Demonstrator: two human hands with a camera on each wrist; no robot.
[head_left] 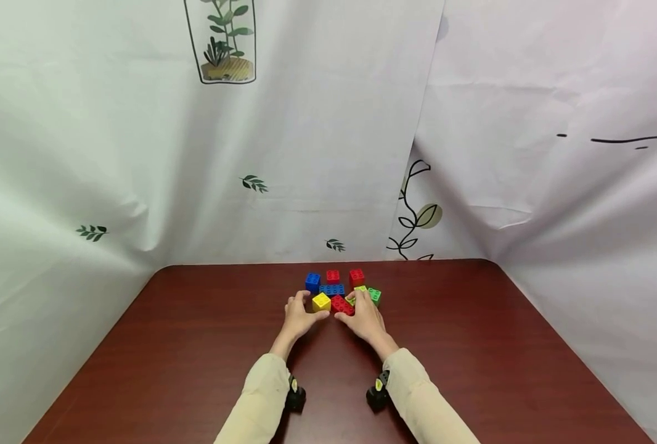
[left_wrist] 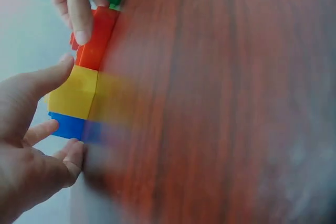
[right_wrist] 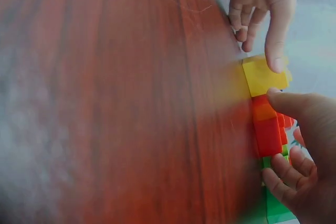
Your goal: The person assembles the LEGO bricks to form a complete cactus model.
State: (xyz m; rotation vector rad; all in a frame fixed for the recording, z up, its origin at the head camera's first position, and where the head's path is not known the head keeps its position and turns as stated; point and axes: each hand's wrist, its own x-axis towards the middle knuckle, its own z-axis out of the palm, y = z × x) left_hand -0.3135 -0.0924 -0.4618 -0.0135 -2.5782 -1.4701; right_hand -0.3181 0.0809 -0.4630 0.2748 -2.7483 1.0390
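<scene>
My left hand [head_left: 297,317] rests at the left of a group of building blocks, its thumb near the front of a yellow block [head_left: 322,302] and its other fingers beside a blue block [left_wrist: 68,125]. At the group's right is my right hand [head_left: 365,317]. Its thumb lies by a longer red block [head_left: 342,305], and its fingers reach beside a green block [head_left: 374,296] and over a yellow-green one [head_left: 352,301], which they partly hide. Both hands have loosely bent, spread fingers around the blocks; whether they touch them is hard to tell.
Behind these stand a blue block [head_left: 312,282], a long blue block [head_left: 331,290] and two red blocks, one in the middle [head_left: 333,277] and one farther right [head_left: 356,277]. The brown table [head_left: 195,345] ends just beyond, against a white printed cloth [head_left: 317,123].
</scene>
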